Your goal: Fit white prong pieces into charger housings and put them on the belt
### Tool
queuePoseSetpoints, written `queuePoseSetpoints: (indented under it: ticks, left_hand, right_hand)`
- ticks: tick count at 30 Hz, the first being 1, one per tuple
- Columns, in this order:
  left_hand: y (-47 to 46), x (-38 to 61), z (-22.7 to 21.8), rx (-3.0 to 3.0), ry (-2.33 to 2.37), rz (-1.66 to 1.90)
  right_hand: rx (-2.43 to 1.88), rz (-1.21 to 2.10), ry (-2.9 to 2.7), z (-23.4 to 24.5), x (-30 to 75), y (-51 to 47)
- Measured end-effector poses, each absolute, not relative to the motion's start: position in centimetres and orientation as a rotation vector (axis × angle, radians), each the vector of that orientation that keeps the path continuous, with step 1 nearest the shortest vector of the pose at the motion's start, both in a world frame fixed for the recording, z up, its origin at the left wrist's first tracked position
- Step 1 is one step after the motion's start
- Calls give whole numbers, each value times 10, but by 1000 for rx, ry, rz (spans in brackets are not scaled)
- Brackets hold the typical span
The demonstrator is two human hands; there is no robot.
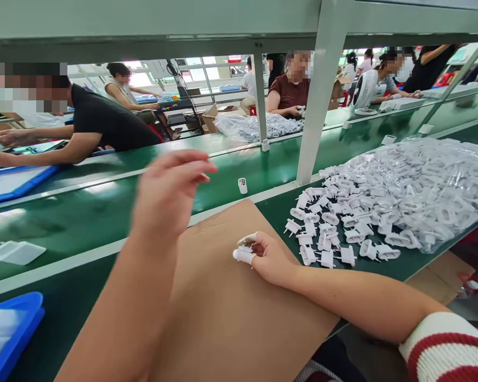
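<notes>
My left hand (165, 193) is raised over the near side of the green conveyor, slightly blurred. Its fingers reach to the right, loosely bent, and nothing shows in them. My right hand (273, 259) is low over a brown cardboard sheet (219, 313), with pale covers on the thumb and a fingertip. Thumb and finger pinch a small white piece (245, 249), mostly hidden by them. Many white two-pin plug pieces (326, 229) lie loose to the right of that hand. A small white charger block (242, 185) stands on the conveyor beyond the cardboard.
A clear plastic bag (434, 185) of white plug pieces spreads across the right. A blue tray (35, 307) with white parts is at lower left. A white plug (18, 252) lies on the conveyor (219, 183). A metal post (316, 106) rises ahead; co-workers sit across.
</notes>
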State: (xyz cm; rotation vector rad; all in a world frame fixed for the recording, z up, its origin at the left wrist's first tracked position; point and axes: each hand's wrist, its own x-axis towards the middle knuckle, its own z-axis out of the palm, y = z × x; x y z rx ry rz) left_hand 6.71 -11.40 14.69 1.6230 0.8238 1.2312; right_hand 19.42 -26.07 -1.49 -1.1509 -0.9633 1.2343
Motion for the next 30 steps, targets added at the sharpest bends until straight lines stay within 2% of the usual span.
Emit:
queuePoseSetpoints:
  ticks: [5, 9, 15, 23, 27, 30]
  left_hand:
    - [-46, 121, 65, 1815, 1471, 813]
    - [-20, 145, 27, 1901, 1611, 708]
    - [-47, 123, 32, 2079, 1436, 780]
    - [-159, 29, 32, 2085, 1118, 727]
    - [-202, 14, 26, 2152, 864, 622]
    - [-214, 15, 19, 2158, 751, 618]
  right_hand:
    - [-1175, 1171, -1076, -18, 193, -265]
    - [-1151, 1176, -1104, -10, 192, -272]
    - [-1081, 1256, -815, 13, 205, -273]
    - [-1098, 1238, -762, 39, 228, -271]
    - [-1177, 1063, -974, 35, 230, -274]
    - [-1259, 769, -1326, 32, 233, -276]
